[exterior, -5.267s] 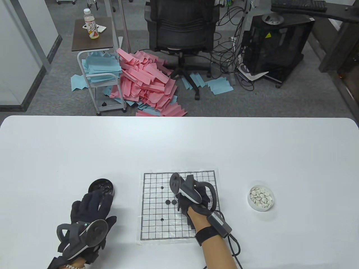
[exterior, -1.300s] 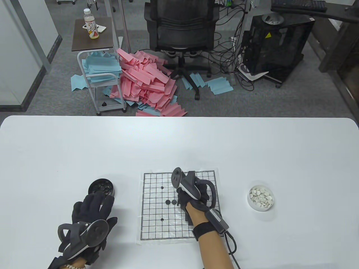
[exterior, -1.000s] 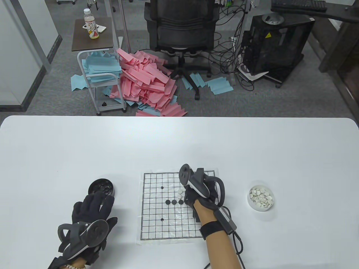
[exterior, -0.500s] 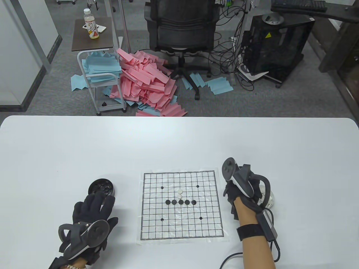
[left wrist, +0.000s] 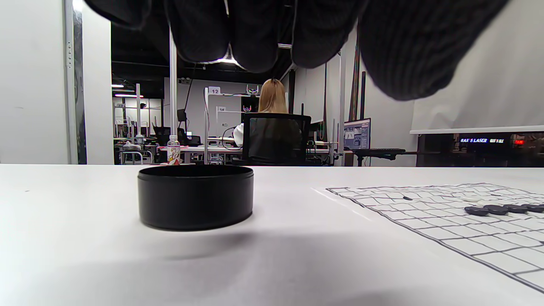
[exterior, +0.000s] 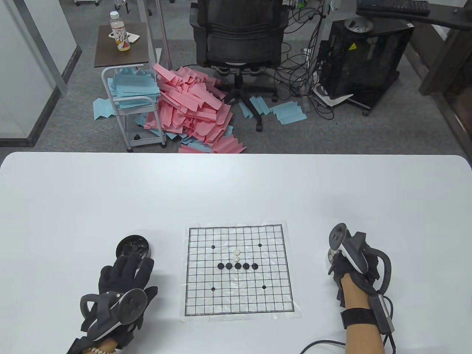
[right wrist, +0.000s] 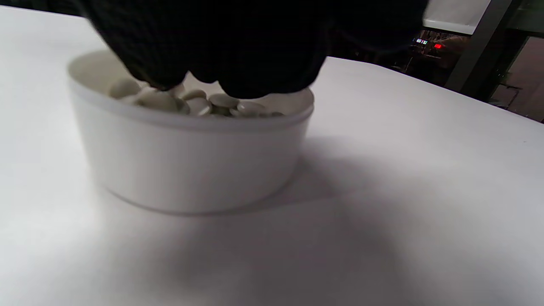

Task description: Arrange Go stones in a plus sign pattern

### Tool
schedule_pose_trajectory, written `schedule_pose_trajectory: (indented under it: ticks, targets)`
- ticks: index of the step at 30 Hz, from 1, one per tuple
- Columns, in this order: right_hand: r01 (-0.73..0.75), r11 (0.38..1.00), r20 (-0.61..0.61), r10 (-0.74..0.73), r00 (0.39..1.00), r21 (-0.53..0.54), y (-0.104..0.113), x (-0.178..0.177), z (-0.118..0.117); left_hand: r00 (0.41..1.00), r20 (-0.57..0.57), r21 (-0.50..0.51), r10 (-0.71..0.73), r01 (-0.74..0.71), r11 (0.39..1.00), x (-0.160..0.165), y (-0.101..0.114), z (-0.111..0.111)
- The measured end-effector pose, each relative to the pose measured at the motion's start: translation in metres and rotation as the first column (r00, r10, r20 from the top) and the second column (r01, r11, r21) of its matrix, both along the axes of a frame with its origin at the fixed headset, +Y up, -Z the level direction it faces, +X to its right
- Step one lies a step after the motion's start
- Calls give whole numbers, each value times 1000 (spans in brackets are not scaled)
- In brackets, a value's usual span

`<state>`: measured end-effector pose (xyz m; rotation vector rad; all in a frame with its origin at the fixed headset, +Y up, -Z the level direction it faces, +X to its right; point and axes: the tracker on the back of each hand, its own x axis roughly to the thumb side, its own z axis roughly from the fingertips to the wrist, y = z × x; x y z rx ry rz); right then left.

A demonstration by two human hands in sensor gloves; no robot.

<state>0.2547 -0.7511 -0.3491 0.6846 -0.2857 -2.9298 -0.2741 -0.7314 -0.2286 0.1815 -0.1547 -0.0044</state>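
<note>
Go stones: four black (exterior: 237, 266) in a row, two white (exterior: 236, 254) above center on the board (exterior: 239, 295). Your right hand (exterior: 350, 263) is digging into the white bowl (right wrist: 187, 170), grip unclear; left hand (exterior: 123, 274) is resting spread. Next, you're needing a white below center.

Five black stones (exterior: 238, 266) lie flat in a row on the grid sheet (exterior: 238, 295), two white stones (exterior: 236, 253) just beyond. More white stones fill the white bowl (right wrist: 187, 170) under the right fingers (right wrist: 238, 63).

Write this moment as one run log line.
right hand: fingers in white bowl of white stones | left hand: near black tin | paper grid board: plus incomplete
</note>
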Motion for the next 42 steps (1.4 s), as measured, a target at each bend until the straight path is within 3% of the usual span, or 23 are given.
schedule_pose_trajectory:
  ticks: [19, 32, 42]
  targets:
    - [-103, 994, -11, 103, 995, -45, -18, -7, -10, 1000, -6, -8, 1, -1, 1000, -1, 0, -1]
    - [64, 998, 7, -64, 998, 8, -18, 8, -4, 1000, -5, -9, 1, -1, 1000, -1, 0, -1]
    - [62, 997, 13, -63, 998, 39, -21, 6, -4, 1000, -3, -11, -2, 2, 1000, 0, -1, -1]
